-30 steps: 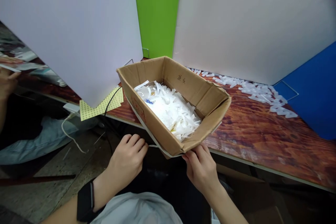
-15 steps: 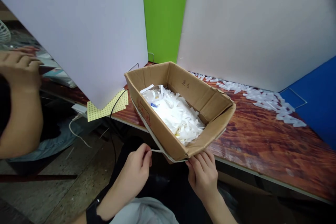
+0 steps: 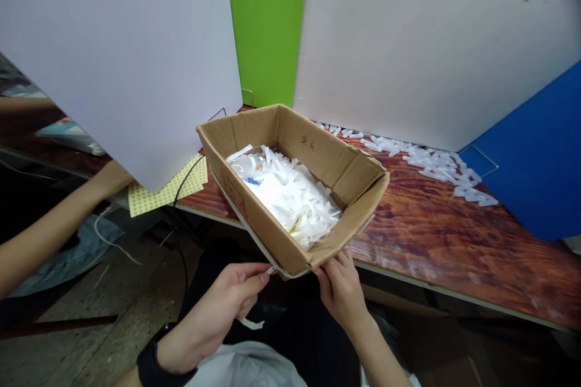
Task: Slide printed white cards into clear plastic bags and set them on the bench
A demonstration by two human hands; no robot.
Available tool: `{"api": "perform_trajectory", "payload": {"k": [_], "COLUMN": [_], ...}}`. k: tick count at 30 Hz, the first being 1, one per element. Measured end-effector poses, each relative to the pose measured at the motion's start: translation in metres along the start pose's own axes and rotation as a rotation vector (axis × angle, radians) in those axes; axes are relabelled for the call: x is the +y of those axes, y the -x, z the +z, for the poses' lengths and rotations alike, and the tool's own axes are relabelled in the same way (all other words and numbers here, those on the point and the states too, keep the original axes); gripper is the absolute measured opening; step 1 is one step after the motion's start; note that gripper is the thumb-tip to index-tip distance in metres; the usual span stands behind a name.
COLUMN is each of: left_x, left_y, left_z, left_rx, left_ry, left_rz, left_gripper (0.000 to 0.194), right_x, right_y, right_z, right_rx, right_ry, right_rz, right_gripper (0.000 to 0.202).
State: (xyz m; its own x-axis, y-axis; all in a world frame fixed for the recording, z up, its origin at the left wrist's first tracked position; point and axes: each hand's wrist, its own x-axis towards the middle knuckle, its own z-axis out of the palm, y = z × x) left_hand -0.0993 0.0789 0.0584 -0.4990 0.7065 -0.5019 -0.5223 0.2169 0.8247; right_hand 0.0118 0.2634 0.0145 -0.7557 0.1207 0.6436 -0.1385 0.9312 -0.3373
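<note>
An open cardboard box (image 3: 349, 160) rests tilted at the table's near edge, partly overhanging it. Inside lies a heap of white paper strips (image 3: 295, 199), with a clear plastic piece and a small blue bit among them. A pale cord (image 3: 247, 227) runs along the box's outer side towards its near corner. Between thumb and fingers, my left hand (image 3: 227, 296) pinches this cord just left of that corner; a loose white end (image 3: 252, 323) hangs below. My right hand (image 3: 341, 290) is closed at the near right edge of the box, its fingertips partly hidden beneath it.
Many translucent white plastic pieces (image 3: 436, 163) lie along the back of the wooden table (image 3: 417, 236). White, green and blue panels stand around it. Yellow dotted sheets (image 3: 167, 190) and a black cable (image 3: 181, 184) are left of the box. Another person's arm (image 3: 68, 217) reaches in from the left.
My left hand has moved closer to the box's corner, and a loose white end now shows beneath it. The view has shifted slightly right. The other person's arm has stretched towards the yellow sheets.
</note>
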Motion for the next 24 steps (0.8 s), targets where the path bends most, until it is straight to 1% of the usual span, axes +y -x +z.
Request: {"api": "perform_trajectory", "payload": {"k": [3, 4, 6, 9, 13, 15, 19, 24], "left_x": [0.0, 0.0, 0.0, 0.001, 0.0, 0.0, 0.0, 0.001], "left_y": [-0.002, -0.002, -0.003, -0.003, -0.003, -0.004, -0.004, -0.004], "left_z": [-0.001, -0.001, -0.001, 0.0, 0.0, 0.0, 0.002, 0.003], "left_rx": [-0.004, -0.002, -0.005, -0.004, 0.008, 0.019, 0.027, 0.017], "left_ry": [0.03, 0.024, 0.009, 0.003, -0.006, -0.009, -0.004, 0.012], "left_rz": [0.001, 0.004, 0.005, -0.01, -0.022, -0.024, -0.025, -0.025], "left_gripper": [0.029, 0.028, 0.028, 0.029, 0.03, 0.03, 0.03, 0.028], "right_x": [-0.001, -0.001, -0.003, -0.003, -0.003, -0.004, -0.008, -0.011], "right_y": [-0.003, -0.006, -0.011, -0.021, -0.037, -0.045, -0.058, -0.057], "right_z": [-0.011, -0.015, -0.023, -0.032, -0.041, -0.045, -0.05, -0.047], "right_rx": [-0.148, -0.179, -0.199, -0.241, -0.397, -0.46, -0.519, -0.506], "right_ry": [0.002, 0.011, 0.008, -0.049, -0.062, -0.055, 0.007, 0.081], "right_rz": [0.044, 0.063, 0.114, 0.24, 0.454, 0.535, 0.64, 0.619], "right_gripper": [0.014, 0.015, 0.015, 0.013, 0.01, 0.01, 0.01, 0.01]}}
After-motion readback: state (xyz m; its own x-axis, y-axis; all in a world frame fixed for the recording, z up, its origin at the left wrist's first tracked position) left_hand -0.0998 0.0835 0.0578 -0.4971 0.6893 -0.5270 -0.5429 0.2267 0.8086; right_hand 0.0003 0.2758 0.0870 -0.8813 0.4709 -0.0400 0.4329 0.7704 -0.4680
